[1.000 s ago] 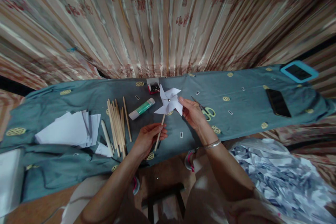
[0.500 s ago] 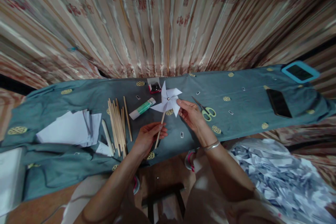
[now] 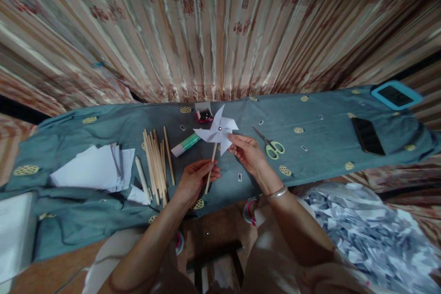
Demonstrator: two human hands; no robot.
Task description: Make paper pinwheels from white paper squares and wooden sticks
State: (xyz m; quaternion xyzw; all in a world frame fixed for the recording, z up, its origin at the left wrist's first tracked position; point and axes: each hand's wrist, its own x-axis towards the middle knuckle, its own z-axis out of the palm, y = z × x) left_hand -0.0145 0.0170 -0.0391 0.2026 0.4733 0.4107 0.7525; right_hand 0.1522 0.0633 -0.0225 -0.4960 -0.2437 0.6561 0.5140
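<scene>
My left hand pinches the stick below the pinwheel; my right fingers touch 1 lower blade.

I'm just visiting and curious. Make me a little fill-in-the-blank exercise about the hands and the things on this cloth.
The left hand holds the pinwheel by its ____.
The right hand is at the edge of the pinwheel, whose paper is ____.
From the person's seat, the scissors lie to the ____ of the pinwheel.
The tablet has a ____ frame.

Missing words: stick; white; right; blue.
</scene>
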